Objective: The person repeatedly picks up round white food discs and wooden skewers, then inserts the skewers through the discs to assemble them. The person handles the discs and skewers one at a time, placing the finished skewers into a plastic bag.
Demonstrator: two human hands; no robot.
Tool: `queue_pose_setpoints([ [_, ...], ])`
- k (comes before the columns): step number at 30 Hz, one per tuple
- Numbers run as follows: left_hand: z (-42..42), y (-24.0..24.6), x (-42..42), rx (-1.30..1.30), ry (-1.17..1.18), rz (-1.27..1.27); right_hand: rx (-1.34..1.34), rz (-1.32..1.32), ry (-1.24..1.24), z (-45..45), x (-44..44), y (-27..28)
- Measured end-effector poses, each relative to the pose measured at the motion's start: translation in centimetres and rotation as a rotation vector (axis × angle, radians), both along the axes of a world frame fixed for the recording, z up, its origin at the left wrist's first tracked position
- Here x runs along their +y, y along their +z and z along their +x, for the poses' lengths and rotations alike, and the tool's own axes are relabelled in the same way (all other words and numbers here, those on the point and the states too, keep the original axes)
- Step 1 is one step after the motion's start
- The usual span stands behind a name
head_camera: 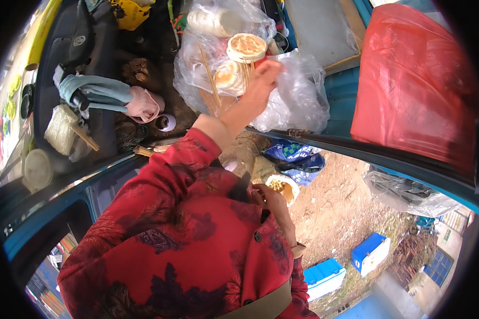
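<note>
My left hand [262,81], blurred, reaches over clear plastic bags [291,95] beside a stack of round browned flatbreads [247,46]. Its fingers are bent; I cannot tell whether they grip anything. Thin wooden skewers [245,73] stand just left of the hand, in front of the breads. Another flatbread [226,75] lies lower in the plastic, with longer skewers [210,75] leaning beside it. Close to my torso is my right hand [273,199], fingers curled and partly hidden by the red sleeve. Beyond it on the ground is a white bucket [289,189] with yellowish scraps.
A large red plastic bag [411,79] fills the vehicle bed at right, beyond a metal rail [367,153]. At left are a pink cup [143,104], a blue cloth [95,87] and a tape roll [165,122]. Blue-and-white coolers [370,253] stand on the dirt.
</note>
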State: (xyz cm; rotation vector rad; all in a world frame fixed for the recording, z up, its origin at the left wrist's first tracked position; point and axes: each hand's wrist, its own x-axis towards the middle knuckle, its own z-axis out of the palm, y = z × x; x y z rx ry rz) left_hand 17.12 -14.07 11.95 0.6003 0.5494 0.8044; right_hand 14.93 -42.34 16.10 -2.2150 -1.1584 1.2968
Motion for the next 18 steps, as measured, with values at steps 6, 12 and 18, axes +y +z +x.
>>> queue_pose_setpoints([
  [6,-7.2,-0.5,-0.1,-0.319,0.063,-0.272,0.037,0.226,0.027,0.8,1.5,0.2],
  [12,-10.1,-1.6,-2.1,-0.35,0.076,-0.319,0.638,0.411,-0.489,2.2,7.8,-0.7],
  [18,-17.8,-0.6,-5.7,0.142,0.097,0.102,0.857,0.528,-0.773,3.3,11.5,-0.6],
])
